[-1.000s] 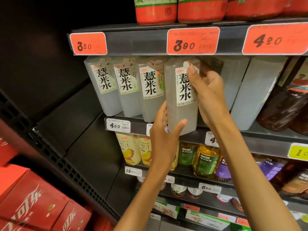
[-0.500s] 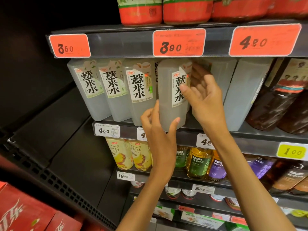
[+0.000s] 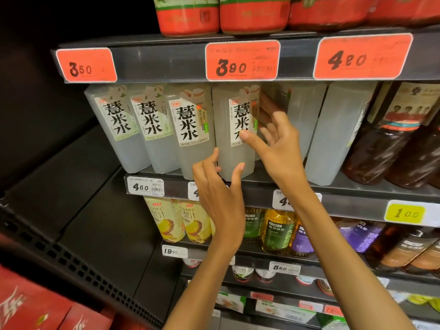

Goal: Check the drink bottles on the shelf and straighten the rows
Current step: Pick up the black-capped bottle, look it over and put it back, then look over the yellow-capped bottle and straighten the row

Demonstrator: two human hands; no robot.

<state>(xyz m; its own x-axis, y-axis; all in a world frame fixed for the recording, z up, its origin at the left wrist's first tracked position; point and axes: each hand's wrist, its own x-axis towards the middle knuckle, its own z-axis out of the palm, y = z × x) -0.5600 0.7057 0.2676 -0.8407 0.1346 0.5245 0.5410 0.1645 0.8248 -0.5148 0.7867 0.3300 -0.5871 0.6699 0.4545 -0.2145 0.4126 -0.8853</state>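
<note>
A row of cloudy white square drink bottles stands on the middle shelf [image 3: 345,198]. Three at the left [image 3: 152,129] face forward with their labels. The fourth bottle [image 3: 223,141] stands on the shelf turned slightly, its label angled right. My left hand [image 3: 219,196] is at its lower left corner, thumb and fingertips loosely touching it. My right hand [image 3: 281,144] is spread beside it, thumb tip on the label. Two more white bottles [image 3: 338,134] to the right show plain sides.
Dark brown bottles [image 3: 392,144] fill the right of the same shelf. Red-banded tubs [image 3: 252,17] sit on the shelf above, behind orange price tags [image 3: 242,60]. Juice and tea bottles [image 3: 276,232] line the shelf below. Red cartons [image 3: 31,306] lie at the lower left.
The fourth bottle went from held up in both hands to standing on the shelf. My right hand came off its top and opened beside it; my left hand loosened its grip.
</note>
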